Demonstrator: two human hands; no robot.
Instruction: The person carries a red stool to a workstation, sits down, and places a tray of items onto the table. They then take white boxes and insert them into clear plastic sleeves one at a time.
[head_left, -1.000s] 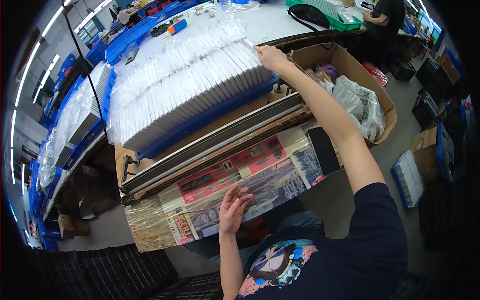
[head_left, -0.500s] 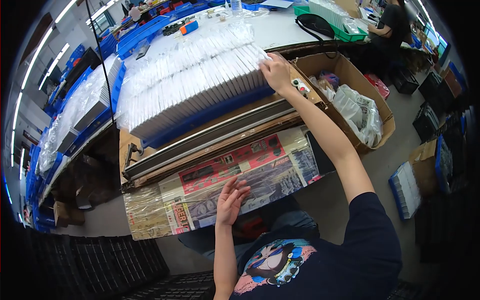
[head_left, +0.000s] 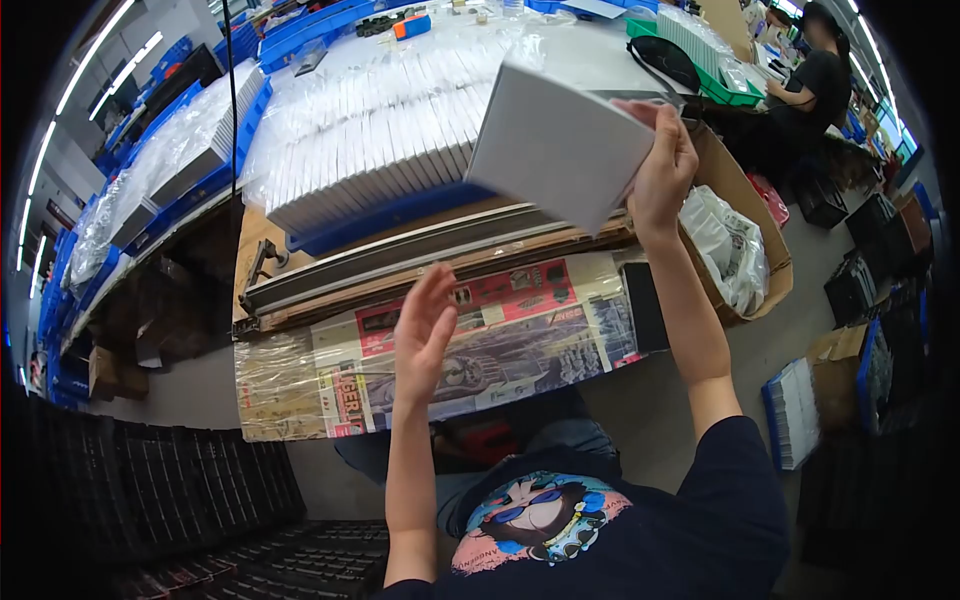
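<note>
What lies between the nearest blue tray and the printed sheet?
In the head view, a long metal bar and a strip of wooden board lie between the blue tray and the printed sheet.

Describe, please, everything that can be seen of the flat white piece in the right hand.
The flat white piece is four-sided and thin, with fairly straight edges. Its broad face towards the camera looks plain pale grey-white, without visible print; a narrow, brighter edge shows along the top. The material could be card or plastic; I cannot tell. It is held tilted, gripped at its right side by the right hand. In the view it covers part of the row of similar white pieces; the left hand is apart from it.
</note>
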